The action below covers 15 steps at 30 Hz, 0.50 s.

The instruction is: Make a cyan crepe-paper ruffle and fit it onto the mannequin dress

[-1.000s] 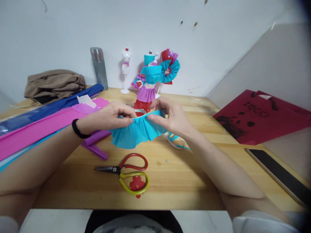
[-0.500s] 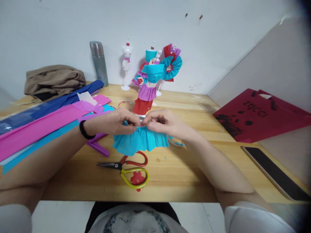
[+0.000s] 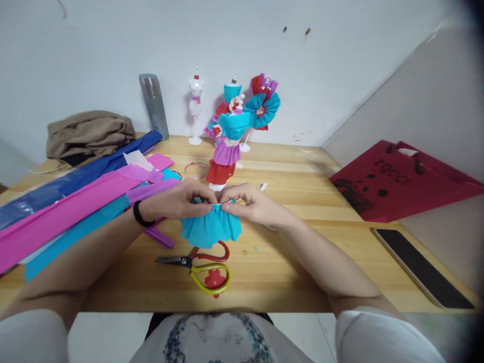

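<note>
Two hands [image 3: 193,199] [image 3: 250,202], blue ruffle [image 3: 212,227], narrower now

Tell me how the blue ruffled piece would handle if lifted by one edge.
The blue ruffled piece would probably flop, since its lower edge hangs in loose waves. It looks thin and papery, so likely light and easily creased or torn. The gathers, pinched between the left hand and right hand, might spread if released.

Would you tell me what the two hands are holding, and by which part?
The left hand and right hand pinch the blue ruffled piece by its gathered upper edge.
</note>
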Tool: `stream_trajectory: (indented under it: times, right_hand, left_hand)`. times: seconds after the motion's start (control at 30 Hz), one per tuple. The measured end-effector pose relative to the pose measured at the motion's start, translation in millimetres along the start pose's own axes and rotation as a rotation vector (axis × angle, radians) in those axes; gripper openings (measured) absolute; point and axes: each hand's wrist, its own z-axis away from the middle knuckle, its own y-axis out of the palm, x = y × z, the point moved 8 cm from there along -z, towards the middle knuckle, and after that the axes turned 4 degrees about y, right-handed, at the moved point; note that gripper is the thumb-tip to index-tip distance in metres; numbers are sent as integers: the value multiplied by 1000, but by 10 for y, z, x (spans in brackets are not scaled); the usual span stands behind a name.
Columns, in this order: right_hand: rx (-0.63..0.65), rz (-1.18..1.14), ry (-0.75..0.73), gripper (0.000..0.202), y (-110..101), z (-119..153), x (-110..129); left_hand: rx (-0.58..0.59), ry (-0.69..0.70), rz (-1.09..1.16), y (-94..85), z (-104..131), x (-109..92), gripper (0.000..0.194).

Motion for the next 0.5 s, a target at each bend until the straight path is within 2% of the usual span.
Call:
stream_trajectory:
  times: [0.1, 0.2, 0.27, 0.33, 0.4, 0.47, 0.5]
  right_hand:
    - [38, -71, 13, 37, -32, 11, 3]
    - [58, -62, -7, 38, -89, 14, 5]
    - [61, -40, -43, 38, -135, 6, 1]
    - [76, -41, -100, 36, -178, -2, 9]
    - [97, -60, -164, 31, -224, -2, 31]
    - [111, -83, -221, 24, -280, 5, 65]
    - [112, -91, -244, 21, -312, 12, 84]
  left_hand:
    - [-77, 45, 2, -57, 26, -35, 21]
    - [-105, 116, 100, -100, 56, -110, 36]
    - [-170, 112, 115, -168, 72, -117, 44]
    - [-322, 19, 58, -297, 98, -17, 46]
    - [-509, -129, 20, -439, 158, 177, 46]
    - [-500, -206, -35, -439, 153, 344, 55]
    - [-381, -205, -112, -363, 105, 395, 62]
